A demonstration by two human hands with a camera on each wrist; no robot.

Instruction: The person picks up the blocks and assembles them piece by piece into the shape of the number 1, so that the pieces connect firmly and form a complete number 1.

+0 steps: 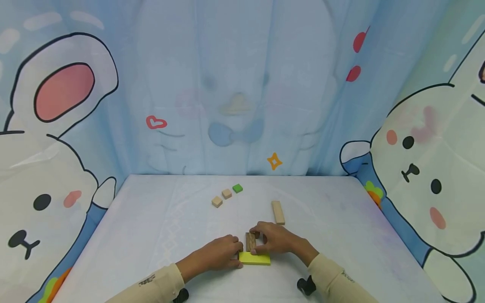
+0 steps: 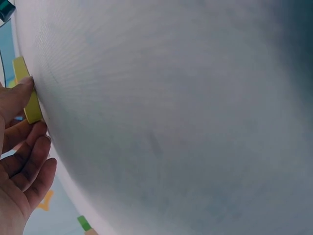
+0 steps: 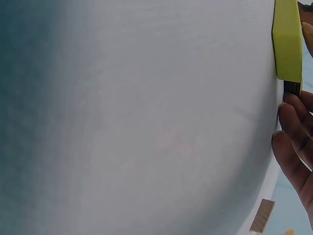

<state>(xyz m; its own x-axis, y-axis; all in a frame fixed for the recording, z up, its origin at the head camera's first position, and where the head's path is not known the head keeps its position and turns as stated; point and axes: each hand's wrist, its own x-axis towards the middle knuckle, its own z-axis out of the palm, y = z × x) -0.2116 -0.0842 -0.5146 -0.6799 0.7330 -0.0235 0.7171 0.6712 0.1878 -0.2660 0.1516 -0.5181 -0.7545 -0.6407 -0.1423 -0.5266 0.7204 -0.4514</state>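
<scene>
A yellow block lies lengthwise on the white table. My left hand holds its left end between thumb and fingers; the thumb lies across its side in the left wrist view. A brown wooden block with dark stripes stands against the far side of the yellow one, pointing away from me. My right hand grips this brown block, index finger at its far end and thumb at the near end by the yellow block. In the right wrist view most of the brown block is hidden behind the yellow block and fingers.
Farther back on the table, two small wooden cubes and a green block form a slanting row. A plain wooden block lies beyond my right hand. Printed curtains stand behind the table.
</scene>
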